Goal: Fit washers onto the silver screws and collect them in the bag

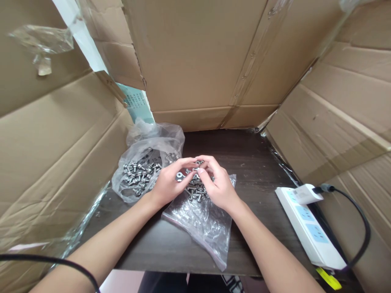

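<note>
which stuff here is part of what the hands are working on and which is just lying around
In use:
left hand
right hand
screws
flat plastic bag
open bag of screws

Lying about:
power strip
white plug adapter
black cable
cardboard walls
yellow tag
</note>
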The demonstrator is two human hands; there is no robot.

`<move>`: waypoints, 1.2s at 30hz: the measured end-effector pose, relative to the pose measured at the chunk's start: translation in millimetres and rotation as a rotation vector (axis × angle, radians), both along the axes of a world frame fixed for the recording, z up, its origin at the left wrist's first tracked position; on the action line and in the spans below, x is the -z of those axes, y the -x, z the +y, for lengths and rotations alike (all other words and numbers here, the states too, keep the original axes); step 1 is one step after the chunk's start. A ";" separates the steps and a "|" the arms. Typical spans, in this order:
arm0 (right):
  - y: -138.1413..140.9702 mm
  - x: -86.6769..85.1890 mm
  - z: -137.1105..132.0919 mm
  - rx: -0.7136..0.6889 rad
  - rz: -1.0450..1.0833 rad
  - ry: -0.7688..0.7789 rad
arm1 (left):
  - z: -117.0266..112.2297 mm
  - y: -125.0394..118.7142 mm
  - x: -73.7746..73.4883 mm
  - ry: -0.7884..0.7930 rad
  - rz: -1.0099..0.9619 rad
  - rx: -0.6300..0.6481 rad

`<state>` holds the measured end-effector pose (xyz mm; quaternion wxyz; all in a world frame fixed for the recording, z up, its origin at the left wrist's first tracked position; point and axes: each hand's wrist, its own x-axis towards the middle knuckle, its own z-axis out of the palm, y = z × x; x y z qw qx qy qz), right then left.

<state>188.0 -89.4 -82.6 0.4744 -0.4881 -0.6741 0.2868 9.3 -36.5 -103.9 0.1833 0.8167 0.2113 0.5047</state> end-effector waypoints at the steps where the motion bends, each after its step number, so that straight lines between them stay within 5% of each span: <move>1: -0.3 0.4 0.4 0.008 -0.005 0.007 | -0.4 -0.3 0.1 -0.001 0.001 -0.001; 36: 0.7 3.0 1.2 0.014 -0.022 -0.044 | -1.6 -0.5 -2.8 -0.005 -0.036 -0.030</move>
